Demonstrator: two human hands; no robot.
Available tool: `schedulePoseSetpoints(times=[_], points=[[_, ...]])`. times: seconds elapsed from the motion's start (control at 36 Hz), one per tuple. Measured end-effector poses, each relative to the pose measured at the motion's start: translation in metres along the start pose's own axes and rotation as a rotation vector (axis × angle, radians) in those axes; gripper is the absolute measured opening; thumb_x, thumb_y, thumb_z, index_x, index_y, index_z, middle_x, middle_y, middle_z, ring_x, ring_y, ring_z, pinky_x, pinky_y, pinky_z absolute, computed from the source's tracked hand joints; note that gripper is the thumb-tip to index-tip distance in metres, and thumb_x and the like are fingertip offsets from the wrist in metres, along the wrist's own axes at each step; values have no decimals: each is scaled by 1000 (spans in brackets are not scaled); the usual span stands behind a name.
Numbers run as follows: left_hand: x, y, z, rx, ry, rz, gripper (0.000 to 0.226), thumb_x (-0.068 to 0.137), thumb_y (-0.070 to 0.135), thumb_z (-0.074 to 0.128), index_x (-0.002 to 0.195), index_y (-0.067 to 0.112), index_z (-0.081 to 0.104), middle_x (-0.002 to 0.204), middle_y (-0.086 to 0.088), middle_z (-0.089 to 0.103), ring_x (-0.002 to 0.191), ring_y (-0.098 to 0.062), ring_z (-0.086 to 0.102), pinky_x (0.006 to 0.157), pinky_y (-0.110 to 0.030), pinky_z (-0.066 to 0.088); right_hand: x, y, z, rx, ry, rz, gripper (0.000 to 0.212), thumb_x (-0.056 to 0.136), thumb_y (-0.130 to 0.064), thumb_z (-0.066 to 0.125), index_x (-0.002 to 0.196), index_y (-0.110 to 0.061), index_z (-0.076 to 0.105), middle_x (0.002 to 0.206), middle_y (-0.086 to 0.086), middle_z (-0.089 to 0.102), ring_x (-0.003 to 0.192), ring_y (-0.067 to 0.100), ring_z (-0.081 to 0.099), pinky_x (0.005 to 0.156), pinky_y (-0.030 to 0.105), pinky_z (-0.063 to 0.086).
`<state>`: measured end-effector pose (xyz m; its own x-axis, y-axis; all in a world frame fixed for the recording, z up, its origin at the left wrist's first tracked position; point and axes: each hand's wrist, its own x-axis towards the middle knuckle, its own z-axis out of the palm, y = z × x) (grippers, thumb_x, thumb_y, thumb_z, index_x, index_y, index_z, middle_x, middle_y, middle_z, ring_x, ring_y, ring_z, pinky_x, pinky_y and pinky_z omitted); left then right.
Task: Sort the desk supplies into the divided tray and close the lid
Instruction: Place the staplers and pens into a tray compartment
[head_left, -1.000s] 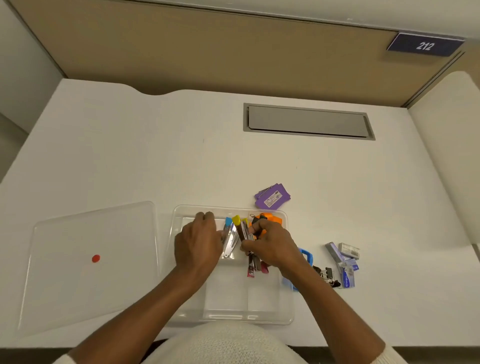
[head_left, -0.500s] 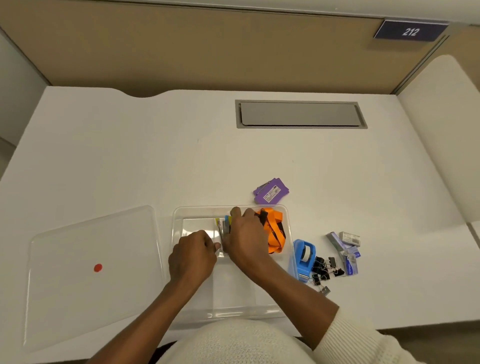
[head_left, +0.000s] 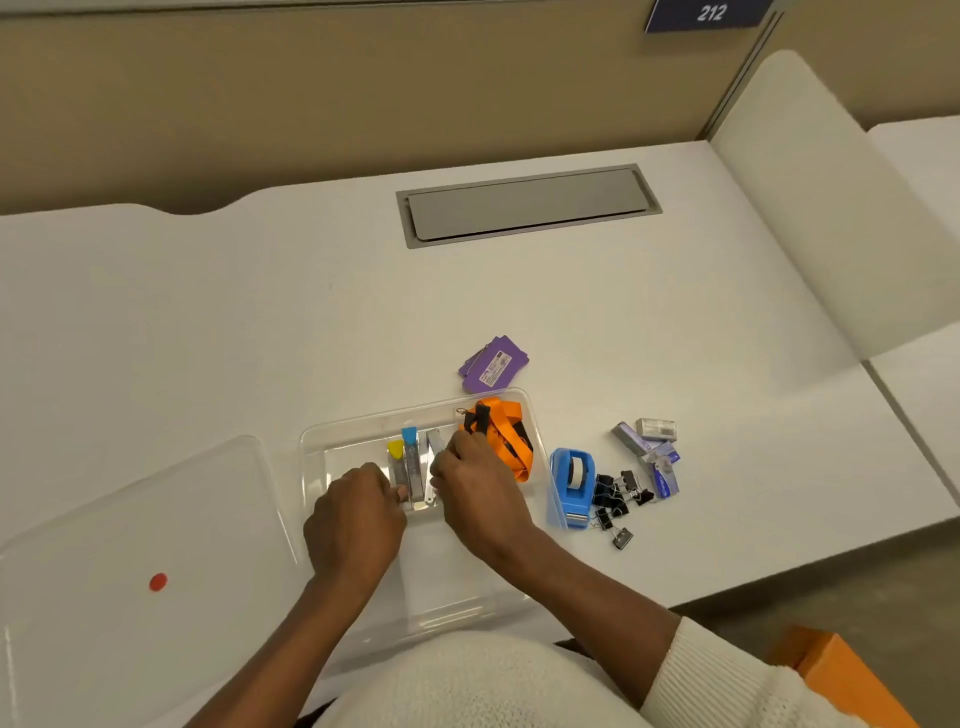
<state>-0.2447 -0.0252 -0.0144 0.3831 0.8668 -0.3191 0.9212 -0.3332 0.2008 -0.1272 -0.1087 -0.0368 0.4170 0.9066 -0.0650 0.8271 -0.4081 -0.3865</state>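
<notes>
A clear divided tray (head_left: 311, 441) sits at the near desk edge. Its far compartment holds small metal staplers standing side by side: a yellow-tipped one (head_left: 396, 451), a blue-tipped one (head_left: 410, 441) and a silver one (head_left: 434, 446). My left hand (head_left: 358, 514) is curled, fingertips against their near ends. From the right, my right hand (head_left: 475, 480) pinches the silver one. An orange lanyard (head_left: 506, 431) fills the tray's far right corner. The clear lid (head_left: 130, 519), marked with a red dot, lies flat to the tray's left.
On the desk right of the tray are a blue tape dispenser (head_left: 571, 483), black binder clips (head_left: 615, 499) and staple boxes (head_left: 654, 452). Purple cards (head_left: 493, 364) lie just beyond the tray. A grey cable hatch (head_left: 524, 205) is set in the desk further back.
My right hand has moved left across the tray with the staplers, away from the lanyard, uncovering the tape dispenser. My left hand has drawn back to the staplers' near ends. The view has tilted.
</notes>
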Motion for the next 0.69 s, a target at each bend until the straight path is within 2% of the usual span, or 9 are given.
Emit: schedulePoseSetpoints(times=[0.14, 0.22, 0.33, 0.44, 0.53, 0.61, 0.69], points=[[-3, 6, -6, 159, -15, 42, 13, 94, 37, 68, 95, 24, 68, 84, 5, 67, 63, -13, 48, 45, -22, 21, -9, 3, -9, 237, -15, -3, 17, 95, -12, 70, 110, -10, 77, 106, 9, 74, 96, 20, 62, 86, 33, 55], [-3, 11, -10, 216, 7, 70, 22, 95, 45, 66, 94, 23, 61, 83, 7, 59, 66, -12, 49, 48, -22, 25, -20, 13, -21, 326, 131, 85, 12, 96, -17, 67, 103, -14, 76, 99, 3, 74, 91, 14, 63, 81, 31, 57], [6, 24, -21, 176, 81, 96, 30, 97, 48, 61, 95, 18, 63, 92, 1, 69, 72, -15, 56, 55, -27, 37, -39, 45, -43, 281, 316, 238, 9, 93, -19, 69, 101, -17, 73, 95, -1, 68, 86, 14, 60, 70, 32, 56], [25, 49, -28, 121, 146, 111, 35, 97, 49, 63, 94, 15, 65, 92, -4, 71, 70, -17, 48, 57, -29, 32, -54, 82, -56, 185, 346, 456, 26, 91, -28, 73, 114, -18, 68, 111, 3, 67, 100, 18, 63, 75, 30, 57], [45, 74, -28, 78, 178, 186, 37, 95, 52, 66, 95, 15, 67, 90, -4, 71, 69, -19, 53, 58, -30, 37, -61, 102, -60, 172, 281, 605, 44, 89, -38, 74, 125, -17, 62, 121, 8, 66, 107, 21, 64, 79, 33, 59], [71, 101, -21, 41, 131, 284, 43, 92, 57, 67, 102, 15, 66, 100, -5, 72, 84, -22, 69, 63, -29, 46, -61, 110, -61, 135, 209, 673, 57, 87, -46, 74, 132, -16, 58, 125, 10, 65, 109, 23, 65, 82, 37, 60], [94, 126, -12, 3, 73, 335, 51, 86, 59, 72, 107, 13, 63, 107, -7, 70, 95, -23, 71, 67, -31, 51, -58, 112, -61, 89, 161, 687, 60, 88, -51, 71, 133, -14, 57, 122, 9, 68, 109, 22, 66, 82, 36, 60]])
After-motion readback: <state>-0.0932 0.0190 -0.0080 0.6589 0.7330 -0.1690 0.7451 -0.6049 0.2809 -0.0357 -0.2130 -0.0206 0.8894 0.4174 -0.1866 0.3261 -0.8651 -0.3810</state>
